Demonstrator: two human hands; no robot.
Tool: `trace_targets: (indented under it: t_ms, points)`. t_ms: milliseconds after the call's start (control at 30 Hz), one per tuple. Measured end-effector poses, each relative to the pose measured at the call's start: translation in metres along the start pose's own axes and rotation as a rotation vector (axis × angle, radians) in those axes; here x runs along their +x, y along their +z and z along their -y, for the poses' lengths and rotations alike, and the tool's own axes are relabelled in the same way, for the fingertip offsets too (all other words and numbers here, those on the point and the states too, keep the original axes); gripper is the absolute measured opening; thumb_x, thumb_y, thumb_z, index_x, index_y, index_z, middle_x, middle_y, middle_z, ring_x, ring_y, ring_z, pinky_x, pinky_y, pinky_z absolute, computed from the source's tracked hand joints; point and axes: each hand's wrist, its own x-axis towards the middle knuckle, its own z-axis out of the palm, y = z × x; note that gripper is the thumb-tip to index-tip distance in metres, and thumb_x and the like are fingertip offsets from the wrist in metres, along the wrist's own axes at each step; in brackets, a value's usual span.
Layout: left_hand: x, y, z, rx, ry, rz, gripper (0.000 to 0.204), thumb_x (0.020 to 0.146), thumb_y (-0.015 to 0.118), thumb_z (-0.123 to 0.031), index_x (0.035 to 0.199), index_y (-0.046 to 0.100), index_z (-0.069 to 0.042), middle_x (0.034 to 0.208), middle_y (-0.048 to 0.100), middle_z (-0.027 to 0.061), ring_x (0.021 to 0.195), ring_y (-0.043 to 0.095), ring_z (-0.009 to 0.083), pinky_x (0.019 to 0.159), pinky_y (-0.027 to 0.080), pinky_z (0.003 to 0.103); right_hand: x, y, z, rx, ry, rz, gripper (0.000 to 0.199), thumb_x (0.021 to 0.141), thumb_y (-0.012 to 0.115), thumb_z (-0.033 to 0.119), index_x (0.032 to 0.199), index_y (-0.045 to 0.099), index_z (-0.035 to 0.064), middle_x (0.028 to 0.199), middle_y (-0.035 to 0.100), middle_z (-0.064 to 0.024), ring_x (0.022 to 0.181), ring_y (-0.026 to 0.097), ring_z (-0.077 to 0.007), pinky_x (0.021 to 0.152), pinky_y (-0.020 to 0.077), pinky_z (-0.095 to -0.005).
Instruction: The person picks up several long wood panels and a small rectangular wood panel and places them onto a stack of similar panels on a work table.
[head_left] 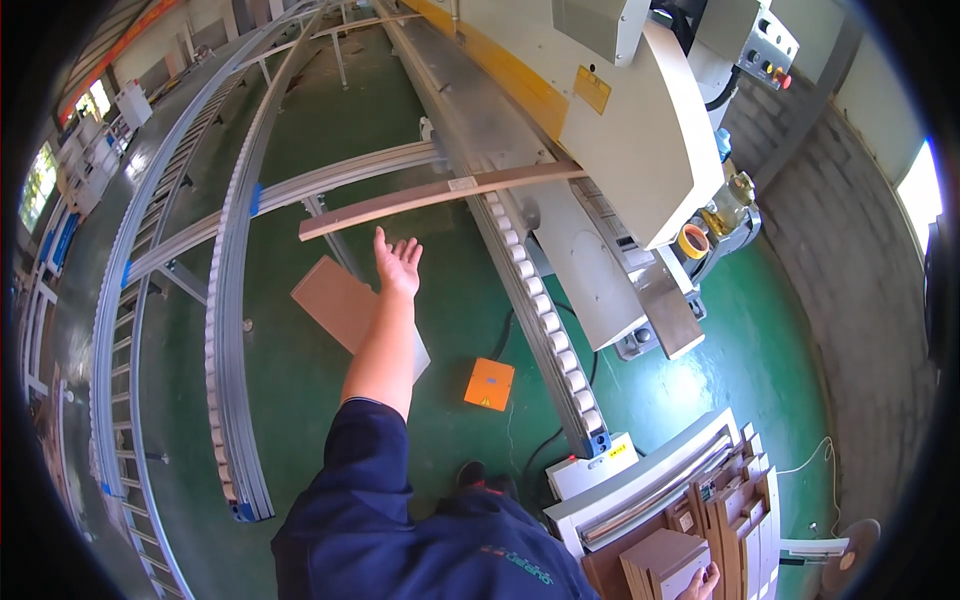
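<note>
My left hand (pixel 398 266) reaches forward with the palm up and fingers spread, just below a long narrow brown board strip (pixel 400 203). A gap shows between the fingers and the strip. One end of that strip lies at the machine, across the roller rail (pixel 530 275), and its near-left end sticks out over the floor. At the lower right my right hand (pixel 702 582) is closed over the edge of a small stack of brown panels (pixel 658 560). Part of that hand is cut off by the picture's lower edge.
A large white and yellow machine (pixel 640 130) stands on the right. Roller conveyor rails (pixel 232 330) run along the left. An orange box (pixel 489 384) and a brown panel (pixel 335 300) are low down near the green floor. More narrow boards (pixel 745 500) fill a rack (pixel 570 520).
</note>
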Motion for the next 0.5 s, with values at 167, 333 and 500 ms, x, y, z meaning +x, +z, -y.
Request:
trace_targets:
  t_ms: [167,333,500]
  points:
    - [0.016,0.010,0.021,-0.061,-0.037,0.141,0.104,0.085,0.066,-0.051,0.152,0.002,-0.004,0.154,0.021,0.0203,0.132,0.042,0.0361,0.113,0.032,0.045,0.021,0.013,-0.039,0.064,-0.127,0.006,0.038,0.096,0.055,0.019,0.129,0.051,-0.0012,0.126,0.053,-0.0182,0.118,0.050,-0.0296,0.102,0.0393,-0.0406]
    - [0.026,0.012,-0.001,0.004,0.003,0.141,0.088,0.091,0.059,-0.051,0.150,0.015,-0.003,0.150,0.032,0.0180,0.131,0.043,0.0331,0.111,0.034,0.045,0.030,0.040,-0.008,0.273,-0.104,0.107,0.035,0.096,0.054,0.013,0.128,0.048,-0.0002,0.118,0.054,-0.0093,0.109,0.051,-0.0189,0.094,0.0420,-0.0317]
    - [0.062,0.018,0.013,0.089,-0.057,0.123,0.071,0.092,0.059,-0.047,0.142,0.033,-0.004,0.146,0.039,0.0140,0.130,0.045,0.0293,0.109,0.037,0.043,0.030,0.047,0.004,0.258,-0.090,0.111,0.033,0.096,0.053,0.013,0.126,0.050,0.0010,0.116,0.054,-0.0095,0.105,0.052,-0.0188,0.093,0.0419,-0.0315]
